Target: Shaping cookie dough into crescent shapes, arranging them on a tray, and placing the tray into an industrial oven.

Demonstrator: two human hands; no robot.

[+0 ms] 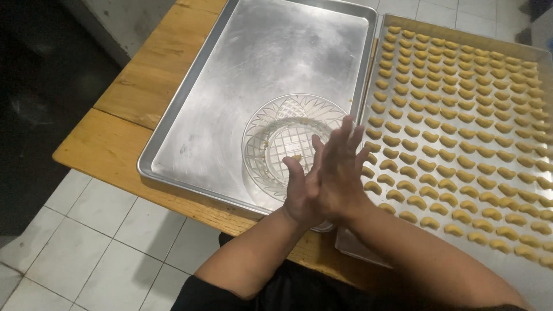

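While the left hand [299, 193] and right hand [340, 173] press palm to palm, fingers straight, anything between them is hidden. They cover the glass bowl [288, 138]'s near rim; left of it, the steel tray [242, 63] lies bare.

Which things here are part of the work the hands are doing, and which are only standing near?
In the work:
left hand and right hand, pressed together
glass bowl
tray of crescent dough pieces

Only near:
bare metal tray
wooden table
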